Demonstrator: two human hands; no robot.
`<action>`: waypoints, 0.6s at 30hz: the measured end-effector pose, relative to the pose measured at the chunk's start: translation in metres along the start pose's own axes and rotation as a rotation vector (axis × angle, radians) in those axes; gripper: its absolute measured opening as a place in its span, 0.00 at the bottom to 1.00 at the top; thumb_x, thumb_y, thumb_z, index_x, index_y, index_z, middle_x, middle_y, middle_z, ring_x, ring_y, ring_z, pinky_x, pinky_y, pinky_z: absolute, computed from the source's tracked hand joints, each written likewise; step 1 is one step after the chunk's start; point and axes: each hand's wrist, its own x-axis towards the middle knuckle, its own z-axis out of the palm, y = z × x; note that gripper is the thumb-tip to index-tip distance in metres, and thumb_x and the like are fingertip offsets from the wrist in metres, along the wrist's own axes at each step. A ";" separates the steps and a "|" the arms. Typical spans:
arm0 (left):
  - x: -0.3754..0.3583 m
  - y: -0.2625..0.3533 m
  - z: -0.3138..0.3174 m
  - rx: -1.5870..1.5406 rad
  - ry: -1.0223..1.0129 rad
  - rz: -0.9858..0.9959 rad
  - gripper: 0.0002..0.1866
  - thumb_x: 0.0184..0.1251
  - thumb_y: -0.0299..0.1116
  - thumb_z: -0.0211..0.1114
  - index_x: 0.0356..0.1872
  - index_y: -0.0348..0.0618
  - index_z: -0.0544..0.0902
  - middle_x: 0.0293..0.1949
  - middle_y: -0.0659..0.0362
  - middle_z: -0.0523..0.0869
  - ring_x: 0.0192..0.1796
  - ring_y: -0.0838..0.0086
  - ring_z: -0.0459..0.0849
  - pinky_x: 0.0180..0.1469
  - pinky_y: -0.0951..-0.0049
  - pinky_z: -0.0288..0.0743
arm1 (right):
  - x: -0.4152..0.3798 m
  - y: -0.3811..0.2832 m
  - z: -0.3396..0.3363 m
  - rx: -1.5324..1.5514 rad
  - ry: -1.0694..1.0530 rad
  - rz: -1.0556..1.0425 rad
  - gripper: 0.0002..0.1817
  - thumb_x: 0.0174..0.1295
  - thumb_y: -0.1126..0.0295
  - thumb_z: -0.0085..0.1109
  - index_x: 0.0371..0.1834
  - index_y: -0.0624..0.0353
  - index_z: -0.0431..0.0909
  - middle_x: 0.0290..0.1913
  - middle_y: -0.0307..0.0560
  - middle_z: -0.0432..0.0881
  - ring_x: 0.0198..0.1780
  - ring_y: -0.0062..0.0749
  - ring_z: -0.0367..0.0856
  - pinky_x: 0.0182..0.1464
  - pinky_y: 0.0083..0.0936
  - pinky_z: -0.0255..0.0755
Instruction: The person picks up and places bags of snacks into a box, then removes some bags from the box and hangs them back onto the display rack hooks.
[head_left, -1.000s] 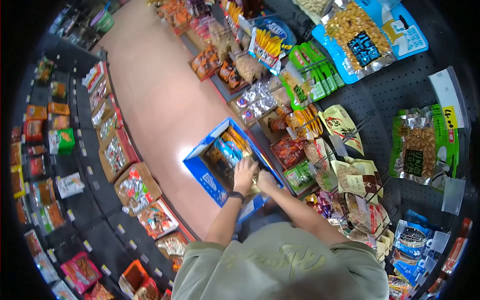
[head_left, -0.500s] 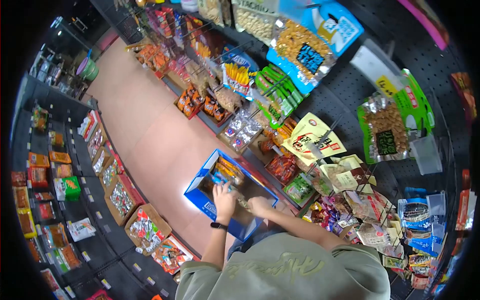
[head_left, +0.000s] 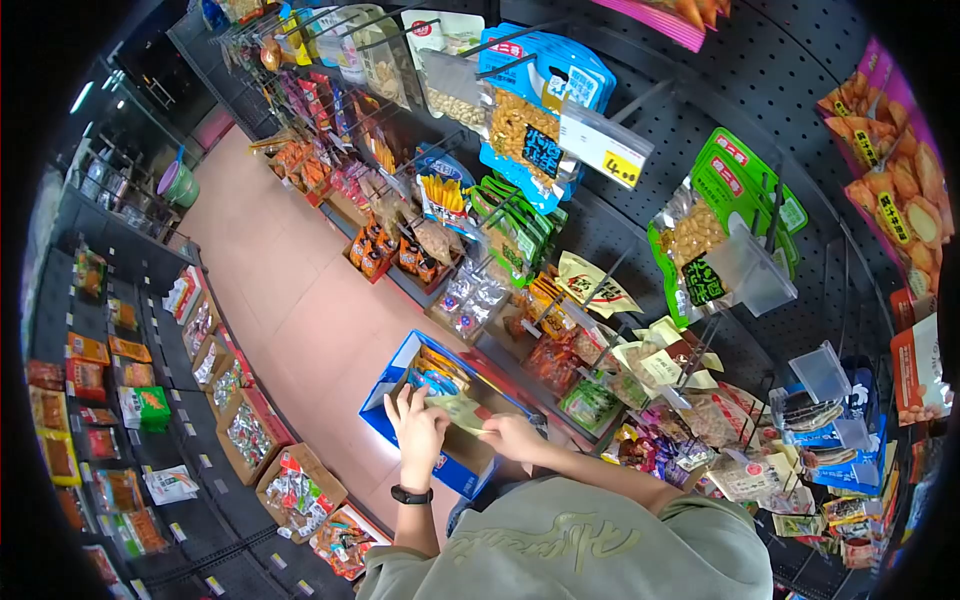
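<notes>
A blue cardboard box stands low in the aisle in front of me, with orange and blue snack packets at its far end. Over the box, my right hand pinches the right end of a pale green packet. My left hand, with a dark band on the wrist, is at the left end of this packet, its fingers spread. The fingertips of the left hand lie near the snack packets.
Hooks on the right rack hold green nut bags and blue nut bags. Open cartons of sweets line the left shelf. A green bucket stands at the far end of the tiled floor.
The pale green packet now shows stretched between my hands. My left hand's fingers have spread. The view has shifted, so the racks and box sit differently in the frame.
</notes>
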 end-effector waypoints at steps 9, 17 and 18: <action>0.020 0.027 -0.070 -0.444 -0.045 0.036 0.09 0.42 0.23 0.68 0.28 0.46 0.83 0.38 0.60 0.82 0.46 0.69 0.76 0.60 0.57 0.60 | -0.007 -0.048 -0.089 0.207 0.106 -0.239 0.07 0.54 0.68 0.59 0.28 0.62 0.78 0.27 0.48 0.76 0.33 0.42 0.76 0.34 0.33 0.69; 0.053 0.048 -0.051 -1.592 -0.050 -0.028 0.31 0.46 0.15 0.67 0.56 0.36 0.67 0.39 0.54 0.81 0.37 0.74 0.80 0.41 0.76 0.78 | -0.030 -0.064 -0.161 0.348 0.209 -0.335 0.04 0.50 0.76 0.62 0.27 0.64 0.80 0.25 0.47 0.77 0.28 0.37 0.74 0.30 0.27 0.68; 0.056 0.048 -0.040 -1.590 -0.134 -0.045 0.30 0.46 0.15 0.67 0.55 0.36 0.68 0.39 0.54 0.81 0.37 0.73 0.81 0.41 0.76 0.78 | -0.034 -0.064 -0.168 0.347 0.225 -0.334 0.04 0.49 0.75 0.63 0.26 0.64 0.80 0.24 0.46 0.77 0.26 0.36 0.74 0.29 0.27 0.67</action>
